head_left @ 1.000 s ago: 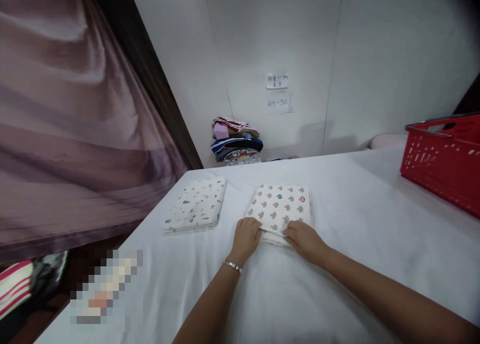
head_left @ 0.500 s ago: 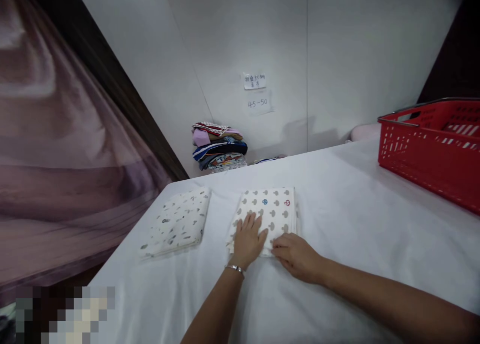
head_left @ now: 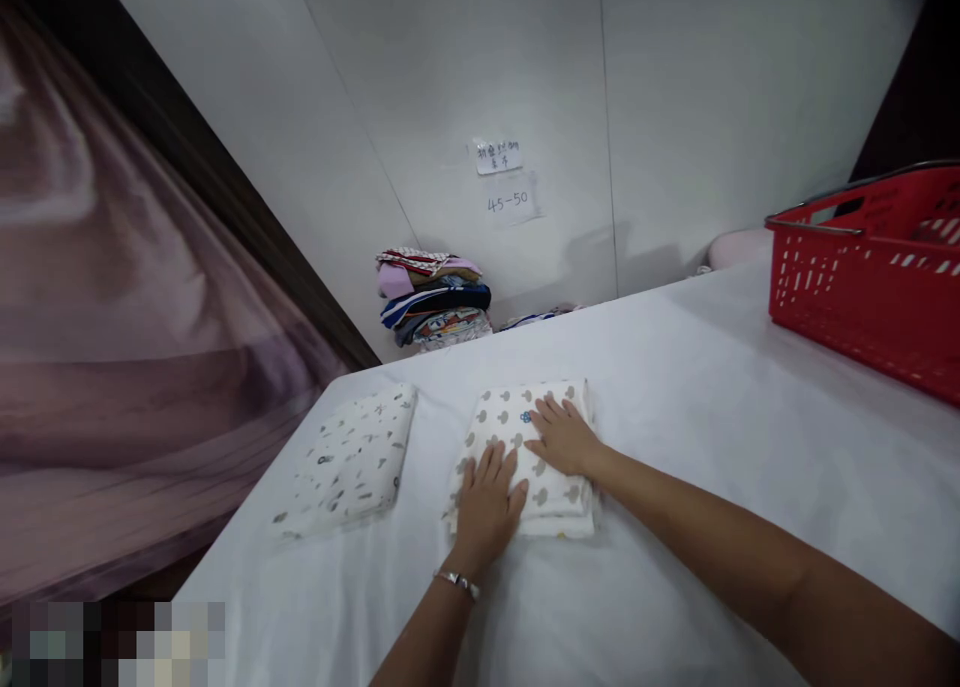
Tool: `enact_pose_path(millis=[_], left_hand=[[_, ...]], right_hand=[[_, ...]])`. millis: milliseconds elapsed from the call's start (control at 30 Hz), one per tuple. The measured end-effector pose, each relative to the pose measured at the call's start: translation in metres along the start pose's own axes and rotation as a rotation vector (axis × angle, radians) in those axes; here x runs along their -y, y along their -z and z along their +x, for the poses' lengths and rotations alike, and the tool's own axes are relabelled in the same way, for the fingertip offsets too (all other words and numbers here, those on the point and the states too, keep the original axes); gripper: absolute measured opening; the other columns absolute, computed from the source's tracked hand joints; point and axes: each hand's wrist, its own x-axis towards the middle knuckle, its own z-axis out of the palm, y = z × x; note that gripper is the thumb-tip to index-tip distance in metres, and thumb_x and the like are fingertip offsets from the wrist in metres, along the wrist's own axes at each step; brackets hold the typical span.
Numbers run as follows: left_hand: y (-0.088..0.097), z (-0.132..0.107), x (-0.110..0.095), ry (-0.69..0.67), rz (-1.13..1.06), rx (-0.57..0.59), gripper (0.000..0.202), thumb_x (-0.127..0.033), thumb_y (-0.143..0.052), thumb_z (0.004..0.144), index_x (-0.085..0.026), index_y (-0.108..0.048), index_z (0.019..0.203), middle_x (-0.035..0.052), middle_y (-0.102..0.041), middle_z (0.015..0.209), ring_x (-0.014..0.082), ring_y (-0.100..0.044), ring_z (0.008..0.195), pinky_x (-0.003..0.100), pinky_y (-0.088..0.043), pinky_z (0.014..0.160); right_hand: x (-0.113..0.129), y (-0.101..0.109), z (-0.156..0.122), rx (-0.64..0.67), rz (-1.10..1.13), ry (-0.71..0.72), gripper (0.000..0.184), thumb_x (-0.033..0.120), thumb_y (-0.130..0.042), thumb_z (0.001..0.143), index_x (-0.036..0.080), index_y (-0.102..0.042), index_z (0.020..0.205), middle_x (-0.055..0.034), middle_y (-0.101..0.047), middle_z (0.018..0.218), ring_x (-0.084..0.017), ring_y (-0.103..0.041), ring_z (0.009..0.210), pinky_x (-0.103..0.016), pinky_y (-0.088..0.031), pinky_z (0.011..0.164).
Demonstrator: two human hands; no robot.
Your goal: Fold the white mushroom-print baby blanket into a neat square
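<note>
A folded white cloth with grey mushroom prints lies on the white table. My left hand lies flat on its near left part, fingers stretched out. Further up the same cloth rests my right hand, also flat with the fingers spread. A silver bracelet is on my left wrist. A second folded white cloth with small grey prints lies to the left, apart from both hands.
A red plastic basket stands at the table's right side. A stack of folded coloured clothes sits beyond the far edge by the wall. A mauve curtain hangs on the left. Paper notes are stuck on the wall.
Both hands went from gripping the cloth's near edge to lying flat on top of it. The right hand slid further up the cloth. The view shifted slightly.
</note>
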Motion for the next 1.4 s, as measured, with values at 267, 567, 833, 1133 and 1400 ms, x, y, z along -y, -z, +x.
enact_pose_path(millis=[267,567,833,1133,1400], left_hand=[[0.007,-0.010,-0.012,0.291,-0.002,-0.056,0.043,-0.039,-0.046,0.086,-0.020,-0.053,0.124,0.0098,-0.043,0.139,0.0298,-0.030,0.133,0.056,-0.018,0.108],[-0.001,-0.021,0.007,0.473,-0.099,-0.012,0.052,-0.047,-0.052,0.082,-0.025,-0.046,0.129,0.0100,-0.034,0.145,0.0312,-0.027,0.134,0.059,-0.027,0.102],[0.025,0.016,0.038,0.196,-0.107,0.095,0.052,-0.040,-0.063,0.077,-0.024,-0.050,0.125,0.0101,-0.036,0.144,0.0305,-0.028,0.134,0.055,-0.024,0.106],[0.044,-0.029,-0.066,-0.007,-0.336,0.012,0.054,-0.049,-0.059,0.079,-0.022,-0.050,0.125,0.0087,-0.045,0.138,0.0274,-0.035,0.130,0.053,-0.018,0.109],[0.031,-0.049,-0.059,0.020,-0.315,-0.012,0.036,-0.040,-0.051,0.087,-0.024,-0.054,0.118,0.0052,-0.050,0.134,0.0223,-0.041,0.125,0.047,-0.024,0.108]], right_hand=[[-0.023,0.044,0.026,0.003,0.064,-0.097,0.043,0.036,-0.038,0.089,0.019,-0.053,0.125,-0.0102,-0.036,0.144,-0.025,-0.023,0.135,-0.043,-0.017,0.108],[-0.088,0.059,0.055,0.245,0.191,-0.289,0.060,0.050,-0.067,0.065,0.015,-0.062,0.113,-0.0160,-0.057,0.123,-0.034,-0.050,0.115,-0.043,-0.040,0.093],[-0.105,0.075,-0.047,0.473,0.720,-0.577,0.054,0.052,-0.073,0.055,0.016,-0.065,0.094,-0.0135,-0.066,0.094,-0.023,-0.063,0.073,-0.033,-0.053,0.054],[-0.085,0.067,-0.089,0.158,0.777,-0.605,0.060,0.065,-0.060,0.068,0.016,-0.062,0.103,-0.0143,-0.062,0.108,-0.021,-0.061,0.080,-0.029,-0.054,0.055],[-0.075,0.044,-0.126,-0.176,0.844,-0.448,0.055,0.050,-0.047,0.083,0.020,-0.047,0.130,-0.0082,-0.053,0.127,-0.022,-0.053,0.108,-0.029,-0.051,0.079]])
